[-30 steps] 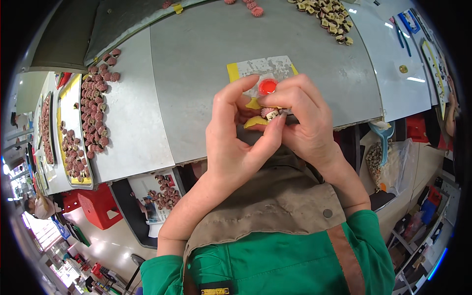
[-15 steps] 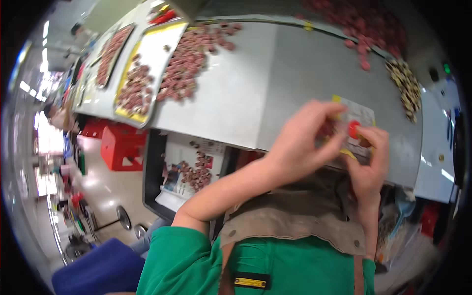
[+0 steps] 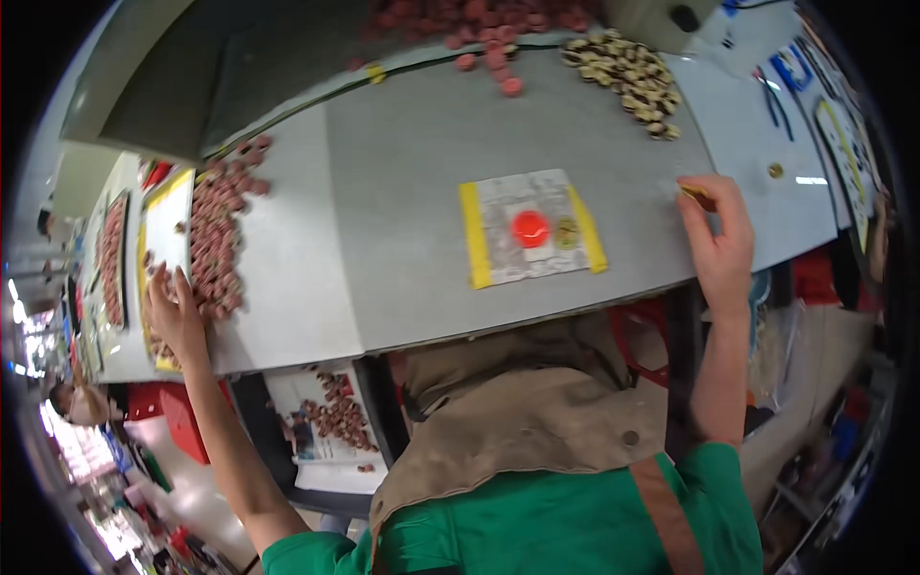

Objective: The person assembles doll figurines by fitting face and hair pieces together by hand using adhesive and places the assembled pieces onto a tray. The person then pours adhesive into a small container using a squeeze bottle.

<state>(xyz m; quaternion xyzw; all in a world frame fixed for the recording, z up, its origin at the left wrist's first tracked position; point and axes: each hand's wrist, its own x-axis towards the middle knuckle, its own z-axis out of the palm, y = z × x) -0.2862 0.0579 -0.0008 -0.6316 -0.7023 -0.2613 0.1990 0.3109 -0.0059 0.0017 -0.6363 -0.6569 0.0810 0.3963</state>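
Observation:
My left hand (image 3: pixel 175 311) reaches out to the far left, over the near end of a yellow-edged tray (image 3: pixel 168 225). Its fingers are apart and I see nothing held in them. My right hand (image 3: pixel 721 240) is raised over the table's right part, thumb and finger pinching a small yellowish piece (image 3: pixel 697 196) too blurred to name. Between the hands lies a printed paper pad (image 3: pixel 498 264) with yellow tape on two sides. A bright red round piece (image 3: pixel 530 229) sits at its middle, with a yellowish disc (image 3: pixel 567 232) beside it.
Small reddish-brown round pieces (image 3: pixel 218 240) are heaped beside the tray. Cream-and-dark pieces (image 3: pixel 628 77) and red pieces (image 3: pixel 498 43) lie along the back. Pliers (image 3: pixel 774 101) rest at right. Below the table edge, an open drawer (image 3: pixel 287 402) holds more pieces.
My hands have parted from above the pad: the left went far left to the tray, the right moved right with a small piece. The view has swung right, and the pad is uncovered.

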